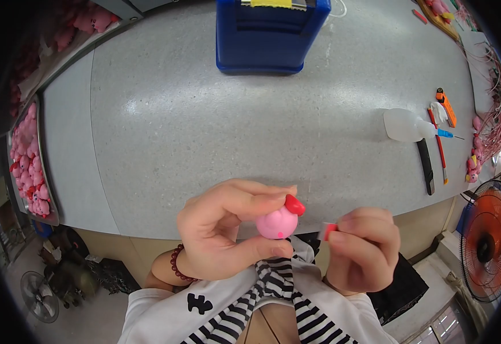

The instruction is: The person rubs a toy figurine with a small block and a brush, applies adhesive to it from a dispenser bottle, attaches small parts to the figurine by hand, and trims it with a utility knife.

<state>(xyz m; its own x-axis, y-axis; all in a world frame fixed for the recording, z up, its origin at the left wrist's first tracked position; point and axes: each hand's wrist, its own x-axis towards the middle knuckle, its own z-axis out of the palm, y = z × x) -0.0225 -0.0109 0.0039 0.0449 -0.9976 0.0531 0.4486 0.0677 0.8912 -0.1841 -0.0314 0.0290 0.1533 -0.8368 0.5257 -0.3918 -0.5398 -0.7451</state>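
- We hold the figure (pixel 276 225) in our left hand (pixel 219 229), thumb below and fingers above, closed on its round pink body.
- The figure is at the table's near edge in our view, in front of our chest, its red part (pixel 295 205) at the upper right and a small bright pink spot low on the body.
- Our right hand (pixel 368 246) is closed too, pinching a small red piece (pixel 330 231) between thumb and fingers; its pale tip is blurred.
- We have the red piece just beside the figure, the two apart.
- We wear a dark red bracelet (pixel 176 264) on our left wrist.
- Across the grey table (pixel 204 132), we see a blue box (pixel 270 49) at the far side.
- To our right lie a white bottle (pixel 404 125) with a blue needle tip, an orange cutter (pixel 446 109), a red brush (pixel 440 149) and a black tool (pixel 425 166).
- To our left, a tray (pixel 53 215) holds many pink figures (pixel 32 178).
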